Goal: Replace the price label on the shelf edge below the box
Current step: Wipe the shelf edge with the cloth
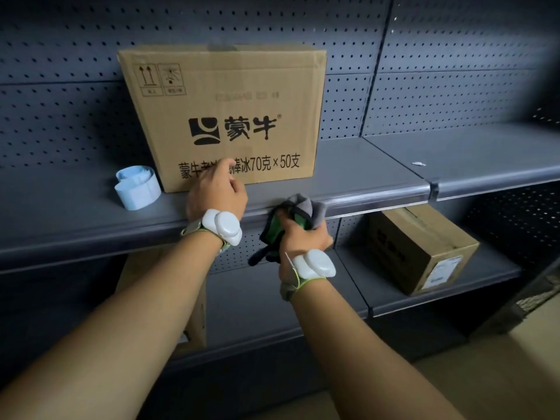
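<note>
A brown cardboard box (224, 116) with black print stands on the grey shelf (363, 177). My left hand (216, 189) rests against the box's lower front, fingers curled, holding nothing that I can see. My right hand (300, 234) grips a grey and green cloth (300, 212) and presses it against the shelf edge (378, 200) just below the box. A roll of pale blue labels (138, 187) lies on the shelf left of the box. No price label shows on the edge where the cloth is.
A second cardboard box (424, 247) sits on the lower shelf at the right. Another box (194, 313) stands on the lower shelf behind my left forearm. A small white scrap (418, 163) lies on the right shelf section. Perforated back panels close off the rear.
</note>
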`<state>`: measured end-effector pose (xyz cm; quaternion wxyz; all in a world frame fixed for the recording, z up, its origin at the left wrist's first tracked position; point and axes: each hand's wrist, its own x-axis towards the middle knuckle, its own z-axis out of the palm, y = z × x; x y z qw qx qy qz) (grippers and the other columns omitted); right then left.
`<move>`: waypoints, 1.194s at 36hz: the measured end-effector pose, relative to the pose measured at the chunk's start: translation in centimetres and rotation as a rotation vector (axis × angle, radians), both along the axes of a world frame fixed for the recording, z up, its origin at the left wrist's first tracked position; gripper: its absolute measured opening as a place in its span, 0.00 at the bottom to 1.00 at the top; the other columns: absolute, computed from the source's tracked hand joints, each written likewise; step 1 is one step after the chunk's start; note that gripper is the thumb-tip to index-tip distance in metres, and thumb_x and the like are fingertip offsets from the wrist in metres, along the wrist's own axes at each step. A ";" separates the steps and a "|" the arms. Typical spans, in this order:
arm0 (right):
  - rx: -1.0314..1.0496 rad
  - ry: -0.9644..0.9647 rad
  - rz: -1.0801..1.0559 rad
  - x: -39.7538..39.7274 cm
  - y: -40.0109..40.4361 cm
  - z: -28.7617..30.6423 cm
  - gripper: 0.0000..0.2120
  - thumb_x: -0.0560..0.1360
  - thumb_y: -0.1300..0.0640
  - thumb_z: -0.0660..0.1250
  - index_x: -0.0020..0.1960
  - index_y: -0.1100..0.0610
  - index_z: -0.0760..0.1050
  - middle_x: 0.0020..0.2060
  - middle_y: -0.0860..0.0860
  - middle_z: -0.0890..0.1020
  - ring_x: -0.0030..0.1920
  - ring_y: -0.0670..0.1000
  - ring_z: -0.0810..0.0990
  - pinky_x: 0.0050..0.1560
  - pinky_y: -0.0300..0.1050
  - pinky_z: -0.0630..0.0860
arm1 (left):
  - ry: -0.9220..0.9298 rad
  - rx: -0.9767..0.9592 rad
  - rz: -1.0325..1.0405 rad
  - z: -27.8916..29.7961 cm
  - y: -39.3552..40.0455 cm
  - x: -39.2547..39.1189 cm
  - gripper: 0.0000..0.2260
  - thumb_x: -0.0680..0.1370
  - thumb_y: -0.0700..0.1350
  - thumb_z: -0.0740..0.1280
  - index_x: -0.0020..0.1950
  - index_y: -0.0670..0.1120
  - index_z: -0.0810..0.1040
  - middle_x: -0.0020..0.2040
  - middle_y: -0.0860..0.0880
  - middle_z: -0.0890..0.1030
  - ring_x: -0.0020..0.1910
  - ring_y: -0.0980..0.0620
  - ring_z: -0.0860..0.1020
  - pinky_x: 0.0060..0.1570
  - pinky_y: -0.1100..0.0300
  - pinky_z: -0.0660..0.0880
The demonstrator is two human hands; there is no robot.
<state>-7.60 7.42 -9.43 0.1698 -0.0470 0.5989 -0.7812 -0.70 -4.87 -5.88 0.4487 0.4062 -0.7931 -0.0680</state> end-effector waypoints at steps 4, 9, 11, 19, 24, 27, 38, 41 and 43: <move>-0.231 -0.193 0.017 0.8 -0.9 -0.4 0.16 0.64 0.63 0.75 0.47 0.46 0.81 0.45 0.54 0.84 0.48 0.56 0.84 0.49 0.62 0.81 | -0.011 -0.021 0.040 0.0 0.2 0.7 0.16 0.73 0.43 0.59 0.59 0.53 0.74 0.46 0.51 0.81 0.45 0.45 0.78 0.36 0.57 0.70; -0.332 -0.180 -0.027 0.5 -1.0 -0.9 0.15 0.69 0.67 0.69 0.44 0.46 0.80 0.35 0.47 0.81 0.38 0.51 0.82 0.38 0.46 0.82 | -0.015 -0.023 0.058 0.1 0.9 0.6 0.16 0.73 0.44 0.58 0.59 0.53 0.74 0.48 0.50 0.82 0.47 0.44 0.79 0.38 0.56 0.68; -0.372 -0.183 -0.063 0.4 -0.9 -1.0 0.16 0.69 0.69 0.68 0.44 0.48 0.79 0.33 0.46 0.81 0.36 0.50 0.81 0.36 0.42 0.79 | -0.025 -0.023 0.075 0.2 0.9 0.6 0.16 0.73 0.44 0.58 0.60 0.53 0.74 0.49 0.49 0.82 0.47 0.43 0.79 0.38 0.55 0.69; -0.345 -0.488 -0.088 1.3 -0.4 0.1 0.20 0.69 0.64 0.70 0.61 0.55 0.75 0.47 0.55 0.82 0.45 0.58 0.83 0.40 0.61 0.82 | -0.058 0.031 0.081 0.7 1.0 0.7 0.16 0.74 0.45 0.58 0.62 0.51 0.73 0.49 0.46 0.82 0.47 0.41 0.79 0.39 0.53 0.71; -0.340 -0.376 -0.029 1.3 0.2 -0.5 0.21 0.68 0.67 0.71 0.60 0.58 0.77 0.44 0.56 0.82 0.47 0.61 0.84 0.48 0.69 0.79 | -0.079 0.023 0.076 0.8 1.2 0.6 0.16 0.74 0.45 0.58 0.61 0.51 0.73 0.49 0.45 0.82 0.46 0.40 0.79 0.37 0.54 0.70; -0.337 -0.331 -0.002 1.0 0.1 -0.6 0.16 0.66 0.64 0.75 0.53 0.55 0.79 0.40 0.53 0.84 0.42 0.56 0.85 0.41 0.60 0.83 | -0.078 0.009 0.079 0.6 1.1 0.7 0.16 0.74 0.46 0.57 0.60 0.51 0.73 0.46 0.45 0.83 0.44 0.40 0.79 0.36 0.55 0.69; -0.316 -0.341 -0.049 0.3 -0.6 -0.4 0.15 0.67 0.67 0.72 0.50 0.53 0.79 0.39 0.51 0.84 0.37 0.52 0.85 0.36 0.49 0.82 | -0.084 -0.001 0.071 0.6 1.2 0.6 0.15 0.73 0.46 0.57 0.59 0.51 0.74 0.44 0.45 0.83 0.41 0.41 0.79 0.36 0.55 0.70; -0.363 -0.354 -0.067 0.3 -0.4 -0.6 0.16 0.68 0.69 0.70 0.51 0.53 0.79 0.38 0.51 0.84 0.36 0.51 0.85 0.34 0.46 0.82 | -0.083 -0.007 0.063 0.5 1.4 0.5 0.15 0.73 0.46 0.58 0.58 0.51 0.74 0.44 0.45 0.83 0.41 0.41 0.79 0.36 0.55 0.70; -0.428 -0.358 -0.069 0.5 -0.4 -0.6 0.16 0.68 0.71 0.68 0.46 0.51 0.78 0.33 0.48 0.84 0.32 0.48 0.84 0.29 0.41 0.79 | -0.080 -0.012 0.067 0.5 1.3 0.6 0.15 0.73 0.46 0.57 0.58 0.51 0.74 0.44 0.45 0.83 0.41 0.41 0.79 0.35 0.55 0.69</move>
